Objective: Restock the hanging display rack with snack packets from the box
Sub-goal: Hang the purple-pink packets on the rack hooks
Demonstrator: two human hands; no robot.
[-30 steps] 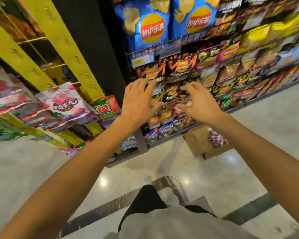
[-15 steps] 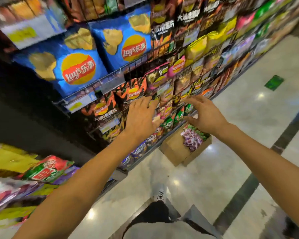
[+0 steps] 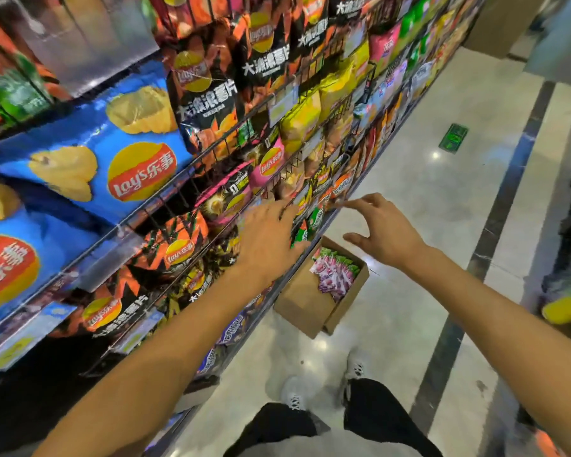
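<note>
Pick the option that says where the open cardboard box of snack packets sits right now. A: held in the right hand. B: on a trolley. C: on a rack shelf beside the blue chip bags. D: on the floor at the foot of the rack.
D: the cardboard box rests on the floor against the rack's base, below both hands, neither touching it.

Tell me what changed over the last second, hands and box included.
The view swung right along the shelves, so the box now shows its open top with pink and green packets. The right hand came off the hanging packets and now hovers open above the box, holding nothing. The left hand stayed flat against the packets on the rack. The box stayed on the floor.
</note>
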